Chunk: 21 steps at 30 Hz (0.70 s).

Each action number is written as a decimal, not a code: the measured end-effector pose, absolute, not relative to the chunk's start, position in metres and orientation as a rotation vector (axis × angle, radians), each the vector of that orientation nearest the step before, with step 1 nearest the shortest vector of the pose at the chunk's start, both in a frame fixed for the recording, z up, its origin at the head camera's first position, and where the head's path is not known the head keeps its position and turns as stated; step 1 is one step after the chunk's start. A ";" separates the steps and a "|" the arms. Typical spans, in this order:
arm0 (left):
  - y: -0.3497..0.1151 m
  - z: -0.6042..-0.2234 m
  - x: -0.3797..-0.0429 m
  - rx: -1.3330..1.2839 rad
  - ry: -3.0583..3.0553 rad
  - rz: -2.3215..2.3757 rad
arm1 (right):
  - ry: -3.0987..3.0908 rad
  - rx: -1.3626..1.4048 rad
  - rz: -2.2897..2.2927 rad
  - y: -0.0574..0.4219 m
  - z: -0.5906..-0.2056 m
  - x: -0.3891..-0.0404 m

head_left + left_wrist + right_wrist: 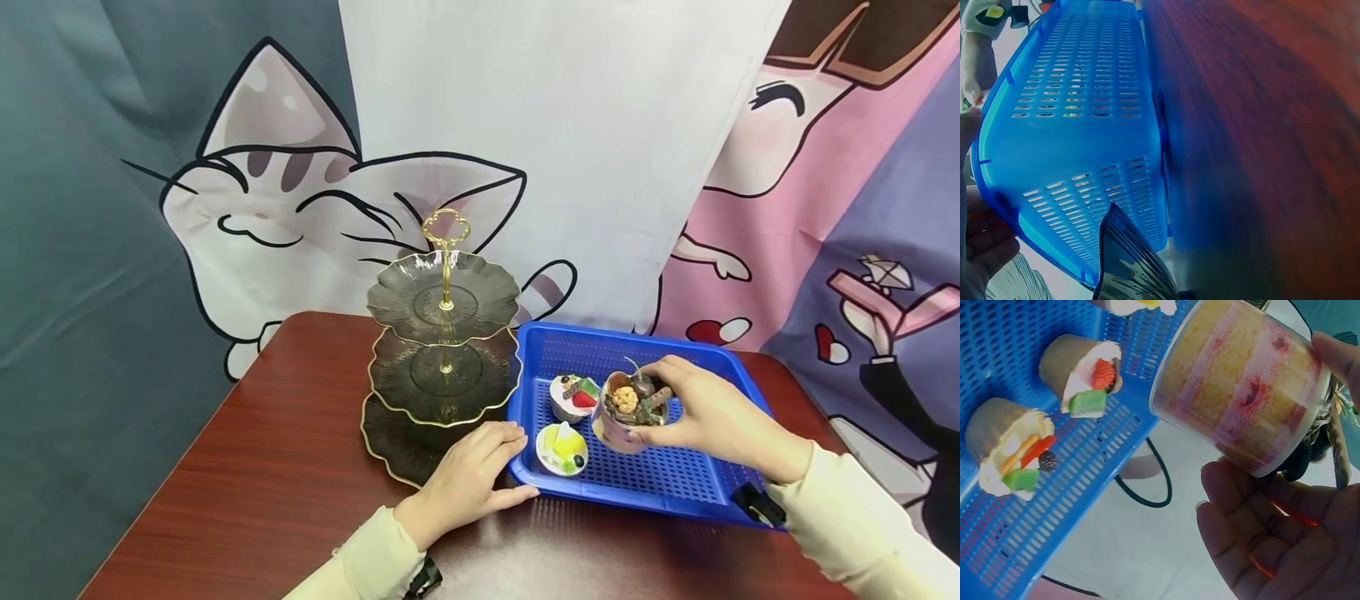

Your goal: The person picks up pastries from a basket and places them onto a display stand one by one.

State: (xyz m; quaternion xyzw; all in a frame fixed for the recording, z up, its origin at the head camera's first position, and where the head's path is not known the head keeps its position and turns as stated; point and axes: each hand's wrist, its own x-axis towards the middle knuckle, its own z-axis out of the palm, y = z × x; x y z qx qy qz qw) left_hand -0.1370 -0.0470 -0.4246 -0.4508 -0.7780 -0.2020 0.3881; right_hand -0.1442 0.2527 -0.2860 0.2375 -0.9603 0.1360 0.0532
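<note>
My right hand [697,412] has the layered cake cup [611,432] pinched between thumb and fingers over the blue plastic basket [678,477], so best squeeze lightly, upright, off the toppings [624,400], left hand [474,468] resting on the rim [645,501]

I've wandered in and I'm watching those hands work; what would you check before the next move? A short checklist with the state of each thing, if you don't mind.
1. Cake cup held: ok, the right hand has it between thumb and fingers.
2. Blue basket steadied: ok, the left hand rests on its rim.
3. Toppings in place: ok, they sit on the cup's top.
4. Tiered stand upright: ok, three dark plates below a gold handle.
5. Stand and basket apart: cannot tell, a plate edge overlaps the basket in the left wrist view.
6. Both hands free: not ok, both are occupied.
</note>
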 end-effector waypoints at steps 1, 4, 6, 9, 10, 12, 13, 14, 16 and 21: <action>-0.047 -0.425 -0.137 -1.146 -1.981 -0.515 | -2.915 0.725 0.413 0.251 -0.285 -0.145; -0.047 -0.425 -0.137 -1.144 -1.987 -0.516 | -2.903 0.731 0.402 0.247 -0.283 -0.148; -0.047 -0.425 -0.136 -1.144 -1.989 -0.516 | -2.892 0.748 0.404 0.245 -0.281 -0.151; -0.047 -0.426 -0.136 -1.142 -1.991 -0.512 | -2.878 0.759 0.406 0.242 -0.277 -0.155; -0.047 -0.426 -0.136 -1.141 -1.991 -0.510 | -2.871 0.766 0.409 0.241 -0.275 -0.156; -0.047 -0.426 -0.135 -1.141 -1.991 -0.511 | -2.852 0.779 0.410 0.240 -0.271 -0.159; -0.047 -0.426 -0.135 -1.141 -1.992 -0.513 | -2.845 0.786 0.413 0.239 -0.269 -0.160; -0.047 -0.427 -0.135 -1.141 -1.992 -0.513 | -2.836 0.793 0.411 0.238 -0.267 -0.161; -0.047 -0.427 -0.135 -1.144 -1.992 -0.517 | -2.816 0.810 0.408 0.237 -0.262 -0.163; -0.047 -0.426 -0.135 -1.146 -1.985 -0.518 | -2.763 0.842 0.389 0.233 -0.249 -0.169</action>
